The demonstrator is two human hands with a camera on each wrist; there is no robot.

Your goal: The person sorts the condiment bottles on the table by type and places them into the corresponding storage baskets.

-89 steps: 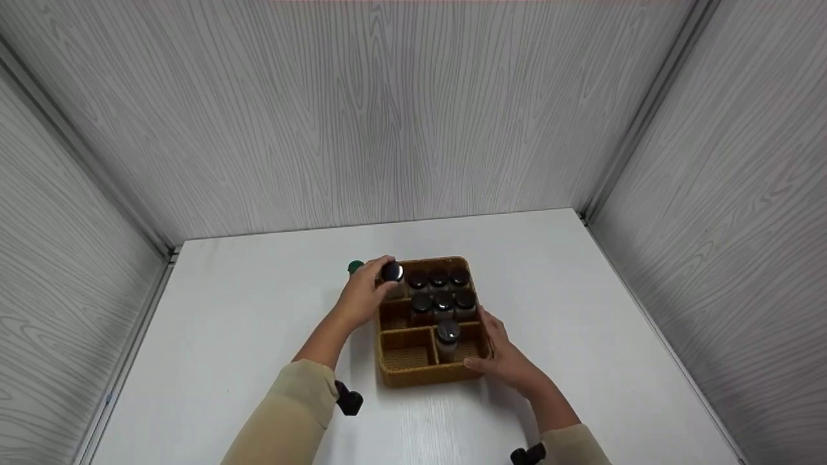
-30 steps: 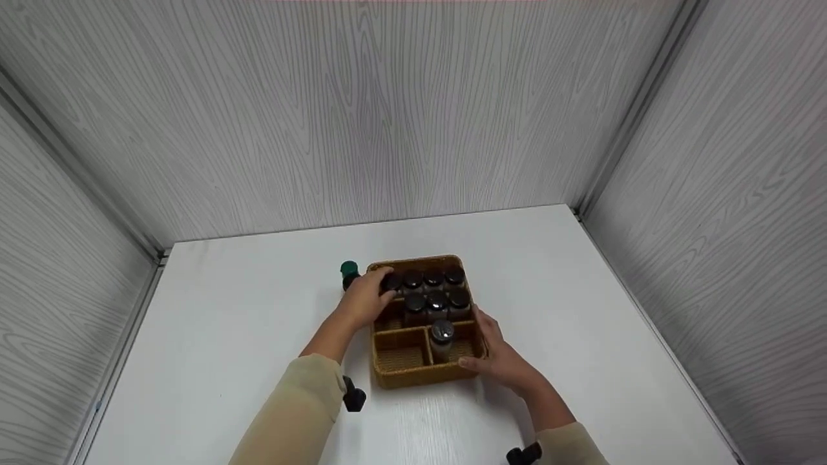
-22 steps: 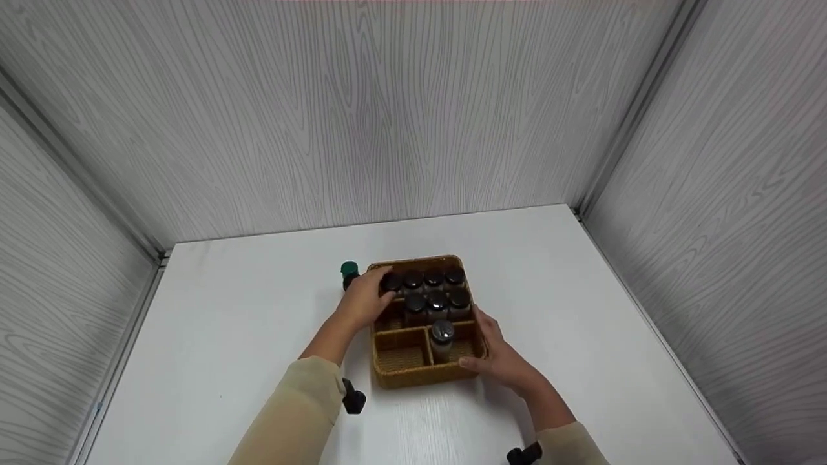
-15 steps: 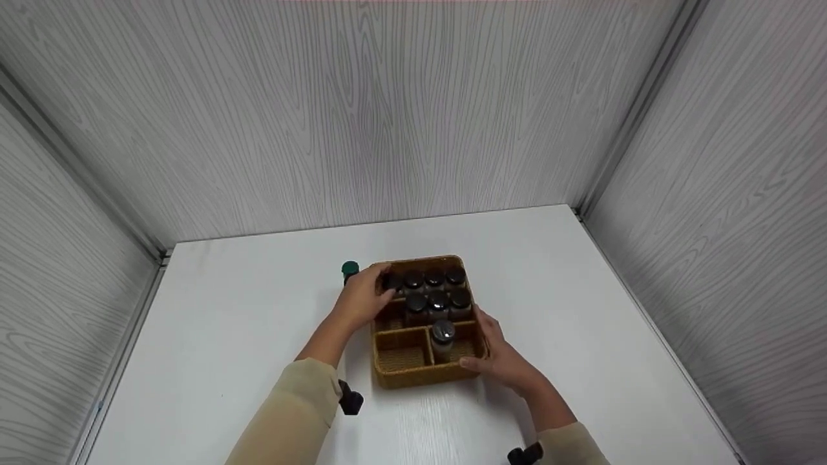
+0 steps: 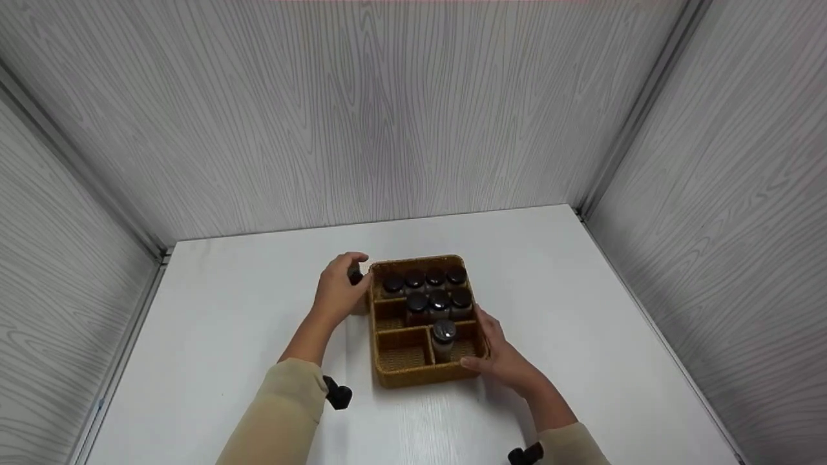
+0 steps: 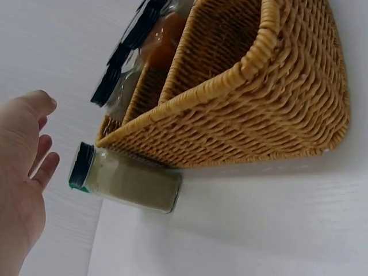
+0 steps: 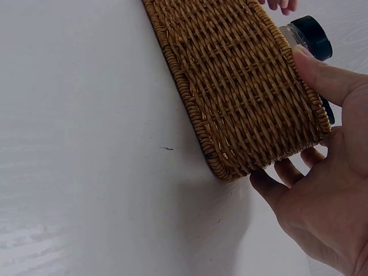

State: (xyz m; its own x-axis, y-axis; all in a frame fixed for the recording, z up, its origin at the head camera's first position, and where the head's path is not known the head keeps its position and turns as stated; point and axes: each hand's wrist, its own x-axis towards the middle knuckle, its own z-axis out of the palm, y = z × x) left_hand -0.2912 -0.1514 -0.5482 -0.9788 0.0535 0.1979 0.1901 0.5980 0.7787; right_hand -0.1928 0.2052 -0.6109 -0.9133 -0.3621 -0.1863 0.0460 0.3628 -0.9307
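A woven wicker basket (image 5: pixel 426 376) with compartments stands mid-table, holding several glass spice jars. The back row has several dark-lidded jars (image 5: pixel 414 279), the middle row three, and one grey-topped jar (image 5: pixel 444 339) is in the front right compartment. Outside the basket's left wall is a black-lidded jar of pale powder (image 6: pixel 138 181); a bit of green (image 6: pixel 80 188) shows past its lid. My left hand (image 5: pixel 337 289) reaches round this jar's top, fingers spread and apart from the lid in the left wrist view. My right hand (image 5: pixel 510 361) grips the basket's front right corner, thumb on the rim.
The white tabletop (image 5: pixel 226 336) extends on all sides of the basket. Grey wood-grain panels (image 5: pixel 387 116) close in the back, left and right. An orange-filled jar (image 6: pixel 164 40) is visible inside the basket in the left wrist view.
My left hand has put a jar into the basket's back left compartment, let go, and moved left to the jar outside. My right hand stays on the basket's corner.
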